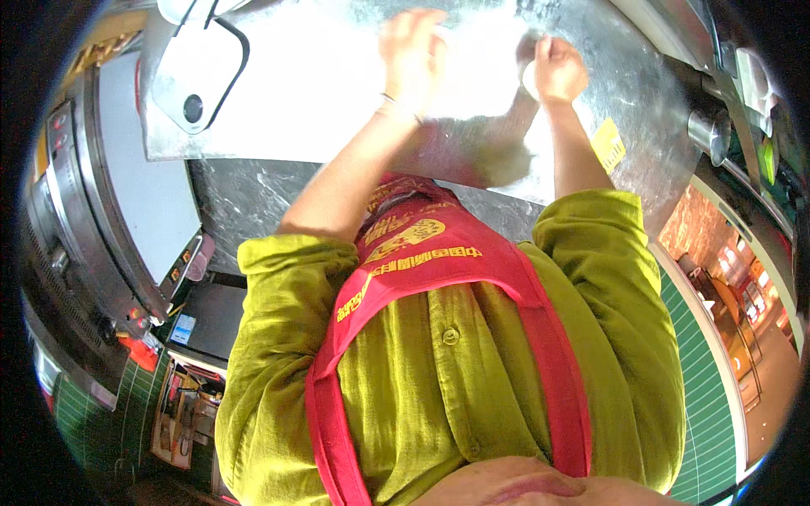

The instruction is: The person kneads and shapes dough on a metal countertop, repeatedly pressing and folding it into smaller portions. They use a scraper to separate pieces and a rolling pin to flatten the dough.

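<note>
Both hands are over a metal worktop that glare partly washes out. My left hand, with a thin bracelet at the wrist, hovers or rests at the top centre, its fingers apart at the edge of the bright patch; whether anything lies beneath it is lost in the glare. To its right, my right hand has its fingers curled beside a small whitish thing. That thing is blurred, and I cannot tell whether the fingers grip it.
A white flat device or board with a black edge stands at the upper left. A yellow label lies on the worktop by my right forearm. Metal containers are at the right; a steel appliance stands at the left.
</note>
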Demonstrator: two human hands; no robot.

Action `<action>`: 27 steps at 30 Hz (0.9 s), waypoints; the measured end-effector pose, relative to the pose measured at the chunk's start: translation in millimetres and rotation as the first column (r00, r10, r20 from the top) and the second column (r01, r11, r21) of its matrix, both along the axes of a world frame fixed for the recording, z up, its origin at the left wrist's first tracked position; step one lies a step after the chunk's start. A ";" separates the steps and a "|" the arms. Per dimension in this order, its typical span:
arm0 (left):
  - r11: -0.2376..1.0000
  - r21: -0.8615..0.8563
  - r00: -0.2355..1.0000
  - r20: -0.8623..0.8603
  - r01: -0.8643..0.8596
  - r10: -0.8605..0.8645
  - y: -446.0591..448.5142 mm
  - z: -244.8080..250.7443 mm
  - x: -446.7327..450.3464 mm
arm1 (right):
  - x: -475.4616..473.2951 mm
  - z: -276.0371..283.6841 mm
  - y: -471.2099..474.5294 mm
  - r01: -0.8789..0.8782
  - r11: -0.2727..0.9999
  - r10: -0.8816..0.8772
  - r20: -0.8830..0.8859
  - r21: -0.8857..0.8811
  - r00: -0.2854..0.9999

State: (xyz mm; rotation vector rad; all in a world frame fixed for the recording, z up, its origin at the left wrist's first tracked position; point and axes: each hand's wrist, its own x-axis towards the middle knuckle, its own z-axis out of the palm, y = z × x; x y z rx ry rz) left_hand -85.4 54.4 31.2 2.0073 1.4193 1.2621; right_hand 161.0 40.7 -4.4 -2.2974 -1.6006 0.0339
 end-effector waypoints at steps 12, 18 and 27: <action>0.988 -0.152 0.720 -0.685 0.004 -0.108 56.3 -37.5 37.4 | -2.1 -2.7 -2.2 -0.044 0.992 0.063 -0.165 0.118 0.984; 0.977 -0.192 0.713 -0.672 0.092 -0.199 65.9 -38.4 34.8 | -3.3 -0.7 -0.6 -0.110 0.989 0.125 -0.171 0.098 0.977; 0.985 -0.110 0.723 -0.669 0.131 -0.170 69.4 -37.2 36.5 | -2.7 0.5 2.5 -0.124 0.972 0.161 -0.182 0.199 0.970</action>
